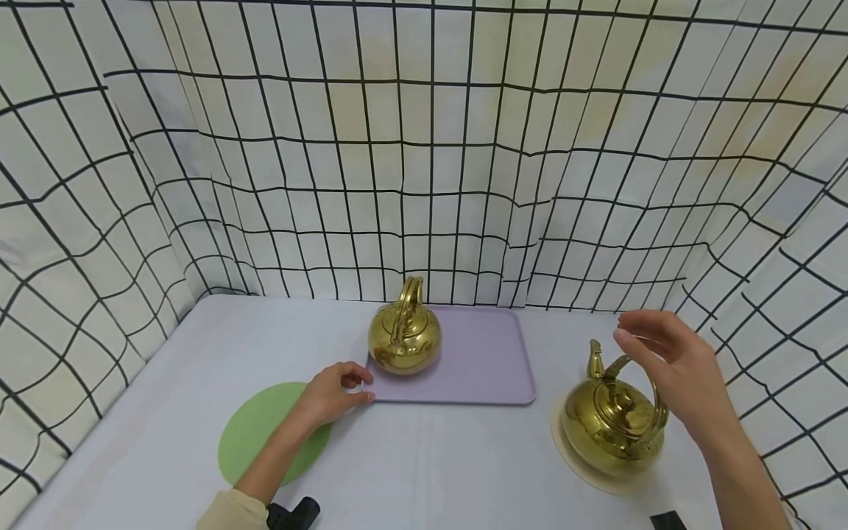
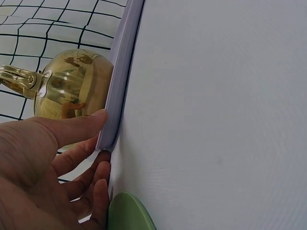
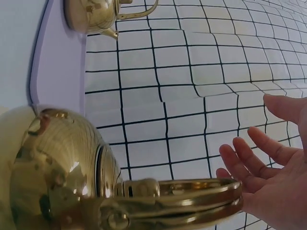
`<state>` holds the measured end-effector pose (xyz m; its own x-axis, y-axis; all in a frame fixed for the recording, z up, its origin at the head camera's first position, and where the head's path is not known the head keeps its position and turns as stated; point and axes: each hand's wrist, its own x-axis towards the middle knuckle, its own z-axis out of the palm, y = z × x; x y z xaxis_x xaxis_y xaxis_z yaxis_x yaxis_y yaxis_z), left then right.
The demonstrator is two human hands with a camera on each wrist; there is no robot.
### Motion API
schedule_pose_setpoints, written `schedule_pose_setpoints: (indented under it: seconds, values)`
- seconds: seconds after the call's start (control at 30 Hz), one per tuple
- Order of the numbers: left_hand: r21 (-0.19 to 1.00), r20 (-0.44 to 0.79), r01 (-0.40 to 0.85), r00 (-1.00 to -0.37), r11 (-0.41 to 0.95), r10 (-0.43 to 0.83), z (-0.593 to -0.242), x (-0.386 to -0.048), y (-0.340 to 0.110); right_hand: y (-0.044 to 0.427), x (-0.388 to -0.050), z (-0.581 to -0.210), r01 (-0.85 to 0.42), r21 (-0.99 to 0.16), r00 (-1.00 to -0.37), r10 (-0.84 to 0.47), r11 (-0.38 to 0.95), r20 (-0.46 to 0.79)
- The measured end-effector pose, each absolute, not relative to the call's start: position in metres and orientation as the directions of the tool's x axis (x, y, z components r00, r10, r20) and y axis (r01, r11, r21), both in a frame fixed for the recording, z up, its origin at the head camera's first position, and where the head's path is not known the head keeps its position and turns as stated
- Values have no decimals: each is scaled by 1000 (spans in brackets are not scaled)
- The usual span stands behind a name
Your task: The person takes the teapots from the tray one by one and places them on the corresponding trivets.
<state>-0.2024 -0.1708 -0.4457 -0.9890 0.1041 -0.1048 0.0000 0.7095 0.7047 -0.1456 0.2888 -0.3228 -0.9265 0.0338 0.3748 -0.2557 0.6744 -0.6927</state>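
At the near left corner of a lilac tray [image 1: 483, 361], my left hand [image 1: 334, 395] pinches the edge. In the left wrist view its thumb [image 2: 88, 125] lies on the rim and the other fingers curl beneath the corner. A brass teapot [image 1: 405, 340] stands upright on the tray's left part. Another brass teapot [image 1: 612, 423] sits on a cream round mat [image 1: 570, 449] to the right. Beside that teapot's raised handle [image 3: 192, 196] is my right hand [image 1: 676, 364], fingers loosely spread and holding nothing.
A green round mat [image 1: 255, 427] lies on the white table [image 1: 450, 464], partly under my left forearm. White cloth walls with a black grid [image 1: 430, 169] enclose the table at the back and both sides.
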Motion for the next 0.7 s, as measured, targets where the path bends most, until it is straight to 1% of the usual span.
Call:
schedule_pose_setpoints:
  seconds: [0.33,0.47,0.7]
  values:
    - [712,-101,2,-989,702,105,-448,-204,-171,264,-151,-324,-296,-678,-921,-12,673,389]
    - [715,-102,-1,-989,699,103,-448,-203,-171,253,-154,-325,-333,-696,-918,-51,636,393]
    - [713,-104,-2,-989,701,102,-448,-202,-172,239,-157,-328,-308,-722,-940,-81,620,332]
